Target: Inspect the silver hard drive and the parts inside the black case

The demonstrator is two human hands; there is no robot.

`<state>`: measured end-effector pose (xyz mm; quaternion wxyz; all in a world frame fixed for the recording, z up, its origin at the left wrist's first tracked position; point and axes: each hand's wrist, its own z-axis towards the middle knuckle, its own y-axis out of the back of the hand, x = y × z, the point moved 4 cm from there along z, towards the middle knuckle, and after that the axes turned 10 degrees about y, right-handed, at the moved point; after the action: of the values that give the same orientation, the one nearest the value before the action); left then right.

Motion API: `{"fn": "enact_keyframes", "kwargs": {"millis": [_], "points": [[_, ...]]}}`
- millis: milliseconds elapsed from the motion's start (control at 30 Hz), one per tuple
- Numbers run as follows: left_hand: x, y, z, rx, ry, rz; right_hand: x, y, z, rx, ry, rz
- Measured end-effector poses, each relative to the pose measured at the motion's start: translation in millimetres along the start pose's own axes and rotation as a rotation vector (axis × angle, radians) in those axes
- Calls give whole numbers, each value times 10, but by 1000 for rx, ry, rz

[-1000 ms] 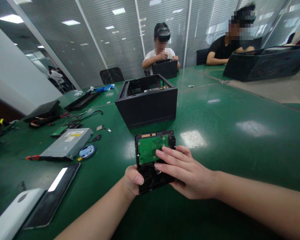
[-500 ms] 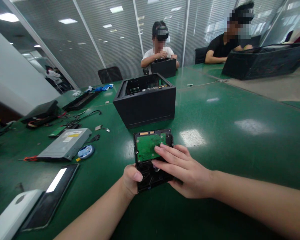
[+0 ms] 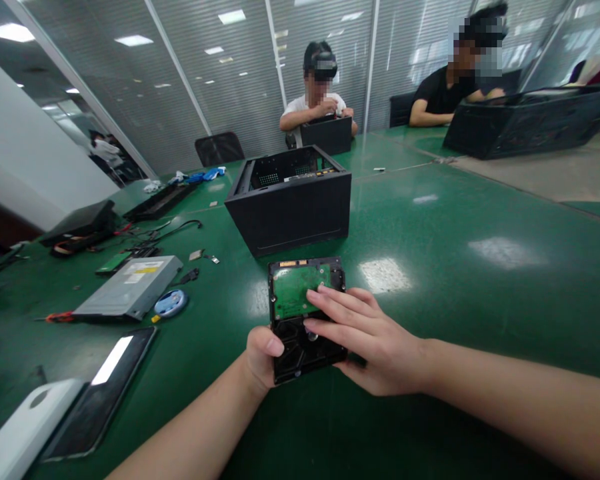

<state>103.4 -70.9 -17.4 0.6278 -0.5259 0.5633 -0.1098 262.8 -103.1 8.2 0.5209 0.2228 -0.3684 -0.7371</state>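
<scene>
Between my hands is a hard drive (image 3: 296, 288), its green circuit board and gold contacts facing up and its black casing toward me. My left hand (image 3: 264, 355) is closed on its lower left edge, thumb on top; the other fingers are hidden underneath. Long fingers of my right hand (image 3: 367, 337) lie across the board and casing from the right side, while the thumb goes out of sight below the lower right edge. Just beyond the drive stands an open black computer case (image 3: 300, 217).
At left lie a silver optical drive (image 3: 130, 287), a screwdriver (image 3: 60, 317), a blue round object (image 3: 171, 303), a dark phone-like slab (image 3: 105, 393) and a white object (image 3: 30, 427). Cables and parts lie behind them. Two people work at cases (image 3: 327, 135) across the green table (image 3: 455, 267).
The hard drive has tilted very slightly in my hands, and my right fingers have shifted a little with it. Both hands keep their hold. Across the table, a person's hands have moved slightly.
</scene>
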Motion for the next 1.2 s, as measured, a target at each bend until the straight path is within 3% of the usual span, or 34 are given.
{"fn": "enact_keyframes", "kwargs": {"millis": [167, 400, 567, 800, 1033, 1200], "points": [[3, -85, 14, 90, 34, -33, -6, -4, -4, -5, -2, 32], [3, -81, 32, 107, 41, -35, -31, -42, -32, -9, -26, 65], [6, -34, 32, 92, 48, -57, -26, -39, -28, -3, -42, 46], [26, 81, 82, -16, 1, -177, 41, -24, 16, 71, 72, -37], [19, 33, 111, -76, -16, -136, 61, -53, 25, 136, 88, -33], [52, 33, 100, -58, 24, -136, 89, -89, 28, 195, 102, -15]]}}
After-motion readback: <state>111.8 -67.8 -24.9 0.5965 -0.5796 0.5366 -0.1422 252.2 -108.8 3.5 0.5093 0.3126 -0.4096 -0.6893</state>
